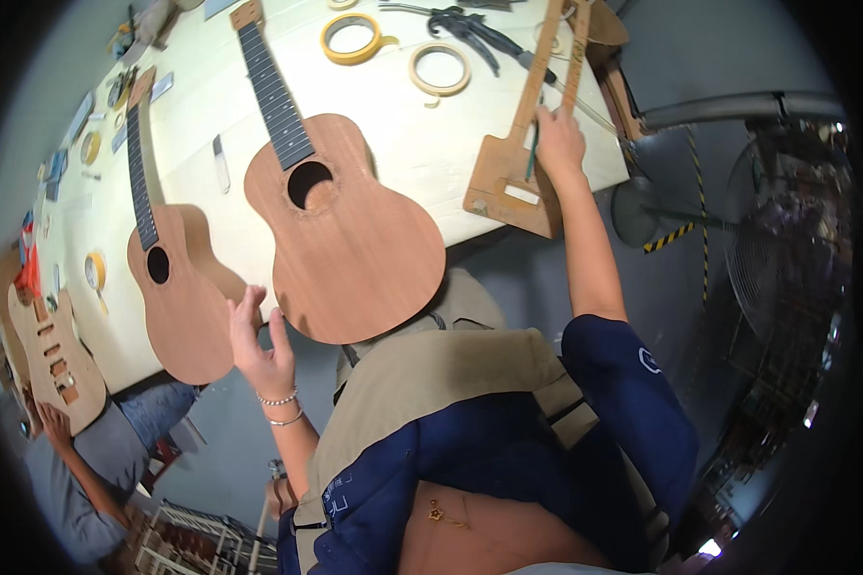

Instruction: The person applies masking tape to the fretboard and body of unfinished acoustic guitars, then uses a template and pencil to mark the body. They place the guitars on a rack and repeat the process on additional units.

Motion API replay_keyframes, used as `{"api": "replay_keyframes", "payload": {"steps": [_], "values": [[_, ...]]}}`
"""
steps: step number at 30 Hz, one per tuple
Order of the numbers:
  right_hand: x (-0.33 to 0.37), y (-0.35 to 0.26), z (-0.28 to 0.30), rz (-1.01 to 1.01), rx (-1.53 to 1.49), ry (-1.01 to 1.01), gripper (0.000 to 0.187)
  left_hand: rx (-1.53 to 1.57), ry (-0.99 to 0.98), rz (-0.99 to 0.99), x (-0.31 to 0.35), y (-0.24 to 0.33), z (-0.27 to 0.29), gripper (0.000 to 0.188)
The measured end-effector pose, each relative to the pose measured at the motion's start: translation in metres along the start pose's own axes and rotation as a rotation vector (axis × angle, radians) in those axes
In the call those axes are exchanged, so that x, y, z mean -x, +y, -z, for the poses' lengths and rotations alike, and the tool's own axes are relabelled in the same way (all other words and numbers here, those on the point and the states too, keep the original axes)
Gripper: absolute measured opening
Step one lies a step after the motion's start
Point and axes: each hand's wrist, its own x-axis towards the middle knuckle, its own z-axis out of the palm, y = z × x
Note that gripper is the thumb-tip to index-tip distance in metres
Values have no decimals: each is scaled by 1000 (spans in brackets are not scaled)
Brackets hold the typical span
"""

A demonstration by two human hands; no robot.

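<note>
My right hand [558, 142] is stretched out to the table's right end. It grips a thin dark tool [531, 156] like a pencil, held against an unfinished wooden neck blank [504, 177]. A narrow wooden strip [576, 53] lies beside the blank. My left hand [259, 347], with bracelets on the wrist, hovers with its fingers spread at the table's near edge. It holds nothing and sits between the lower bouts of a large bare-wood ukulele [350, 240] and a smaller ukulele [177, 287].
Two tape rolls [355, 38] [439, 69] and a black clamp-like tool [470, 31] lie at the far end of the pale table [422, 158]. Another person at lower left holds an unfinished electric guitar body [53, 355]. A floor fan [786, 249] stands on the right.
</note>
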Motion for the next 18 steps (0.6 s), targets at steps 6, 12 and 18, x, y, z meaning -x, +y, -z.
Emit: {"api": "replay_keyframes", "payload": {"steps": [6, 12, 18], "values": [[-72, -130, -7, 89, -102, -100, 38, 80, -22, -11, -10, 21, -24, 33], [-74, -162, 25, -393, -1104, -341, 30, 211, -44, -10, -22, 28, -35, 19], [5, -190, 100, -408, -2445, -550, 65, 863, -28, 477, -31, 40, -56, 10]]}}
